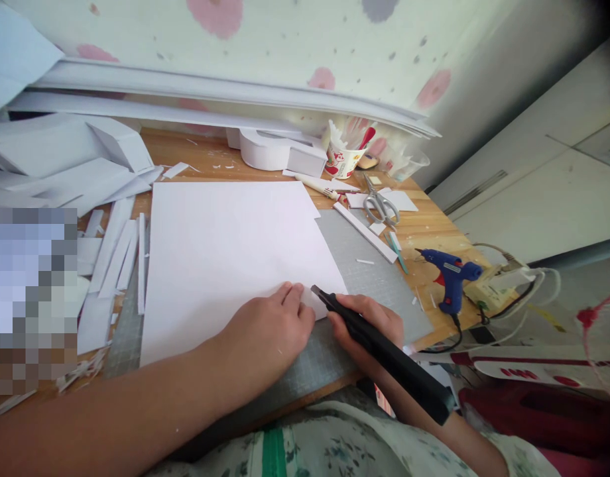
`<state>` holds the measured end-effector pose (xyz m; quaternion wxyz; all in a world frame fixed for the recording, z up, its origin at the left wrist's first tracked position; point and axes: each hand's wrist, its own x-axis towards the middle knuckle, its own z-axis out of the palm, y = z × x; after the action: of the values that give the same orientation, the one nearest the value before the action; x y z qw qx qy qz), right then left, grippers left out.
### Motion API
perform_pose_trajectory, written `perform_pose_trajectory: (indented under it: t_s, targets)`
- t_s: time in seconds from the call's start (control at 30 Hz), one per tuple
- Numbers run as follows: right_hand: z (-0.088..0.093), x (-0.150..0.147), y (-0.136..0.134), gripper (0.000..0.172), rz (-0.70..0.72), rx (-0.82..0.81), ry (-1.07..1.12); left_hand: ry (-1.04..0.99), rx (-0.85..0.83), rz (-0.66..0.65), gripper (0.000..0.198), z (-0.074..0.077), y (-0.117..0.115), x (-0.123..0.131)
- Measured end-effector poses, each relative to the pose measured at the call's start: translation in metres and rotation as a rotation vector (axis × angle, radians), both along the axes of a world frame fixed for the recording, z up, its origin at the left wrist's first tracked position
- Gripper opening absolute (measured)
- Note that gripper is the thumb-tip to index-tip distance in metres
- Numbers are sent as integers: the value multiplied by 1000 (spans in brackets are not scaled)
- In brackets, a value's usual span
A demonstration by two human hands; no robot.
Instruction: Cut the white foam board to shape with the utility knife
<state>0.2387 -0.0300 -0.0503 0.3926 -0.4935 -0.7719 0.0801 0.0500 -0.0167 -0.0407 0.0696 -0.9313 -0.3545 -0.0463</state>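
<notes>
A large white board with a stepped right edge lies over a grey cutting mat. My left hand rests on the board's near right part, fingers extended and pressing down on it. In my right hand is a black utility knife, its long handle slanting back toward me. The knife's short blade points at the board, close to my left fingertips. Whether the tip touches the board I cannot tell.
Right of the mat lie scissors, a white strip and a blue glue gun with its cord. Behind stand a paper cup of tools and a white curved piece. White offcuts crowd the left.
</notes>
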Motion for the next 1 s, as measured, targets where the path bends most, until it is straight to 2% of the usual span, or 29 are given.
perform_pose_trajectory:
  t_s: [0.3, 0.4, 0.5, 0.63, 0.83, 1.0]
  targets:
    - [-2, 7, -6, 17, -46, 2, -70, 27, -28, -8, 20, 3, 1, 0]
    - [-3, 10, -7, 18, -21, 4, -75, 12, -26, -12, 22, 4, 1, -1]
    - [-2, 12, -9, 19, 4, 7, -76, 5, -41, -15, 23, 4, 1, -1]
    - [1, 12, -13, 22, -31, 45, -99, -5, -45, -14, 24, 4, 1, 0]
    - [-1, 16, -11, 24, 75, 51, -62, 18, -61, 7, 24, 4, 0, 0]
    - [-5, 17, -13, 25, 84, 93, -53, 19, -62, 5, 24, 4, -1, -1]
